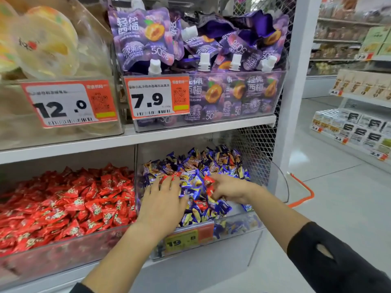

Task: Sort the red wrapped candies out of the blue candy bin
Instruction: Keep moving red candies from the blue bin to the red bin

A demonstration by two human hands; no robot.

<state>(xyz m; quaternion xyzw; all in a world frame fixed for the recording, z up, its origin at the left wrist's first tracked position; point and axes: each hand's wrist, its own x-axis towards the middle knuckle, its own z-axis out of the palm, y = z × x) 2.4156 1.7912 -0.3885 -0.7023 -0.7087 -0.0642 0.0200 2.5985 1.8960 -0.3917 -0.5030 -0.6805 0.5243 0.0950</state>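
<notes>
The clear blue candy bin (237, 226) on the lower shelf is heaped with blue-and-yellow wrapped candies (211, 163). A few red wrapped candies lie among them, one (171, 177) at the top left of the heap and one (201, 205) lower down. My left hand (163, 199) lies flat on the heap with fingers spread, fingertips touching the top-left red candy. My right hand (231, 189) reaches in from the right and pinches another red candy (209, 181) between index finger and thumb.
Directly left stands a clear bin (63, 252) full of red wrapped candies (69, 204). A yellow 19.8 price tag (182, 240) hangs on the blue bin's front. Purple jelly pouches (201, 60) fill the shelf above. A white post (293, 81) and an aisle floor (338, 187) lie to the right.
</notes>
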